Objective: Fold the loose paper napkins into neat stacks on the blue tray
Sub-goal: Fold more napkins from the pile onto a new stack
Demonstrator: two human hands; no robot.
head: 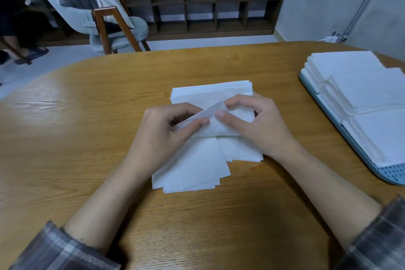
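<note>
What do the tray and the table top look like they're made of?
Blue tray: probably plastic, matte, with moulded slots at its near corner. Table: wood or wood-look veneer, cannot tell which; grain lines show, and a satin sheen reflects light at left.

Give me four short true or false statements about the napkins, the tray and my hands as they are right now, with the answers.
1. The left hand and right hand both pinch one napkin. True.
2. Folded napkins lie stacked on the blue tray. True.
3. The tray sits to the person's left. False: it is on the right.
4. The loose pile lies on the tray. False: it lies on the wooden table, under the hands.
</note>
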